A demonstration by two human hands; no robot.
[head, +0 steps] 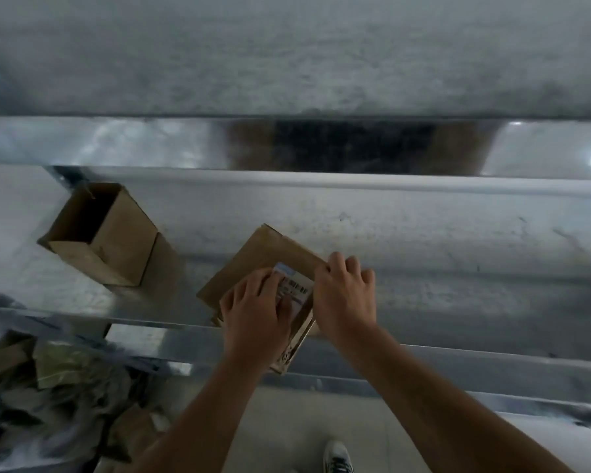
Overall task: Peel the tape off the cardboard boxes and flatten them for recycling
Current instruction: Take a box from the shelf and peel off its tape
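Note:
A flattened brown cardboard box (263, 257) lies on the metal table (423, 240), its near end sticking out past the table's front edge. It carries a white shipping label (296, 285) with a barcode. My left hand (253, 312) lies on top of the box with its fingers over the label's left part. My right hand (345, 295) rests on the box's right edge, fingers curled over that edge. A second cardboard box (106, 240) stands open and unflattened at the table's left.
A bag or pile of crumpled cardboard and plastic scraps (58, 387) sits on the floor at lower left. A metal backsplash and wall rise behind the table. My shoe (336, 455) shows on the tiled floor below the table edge.

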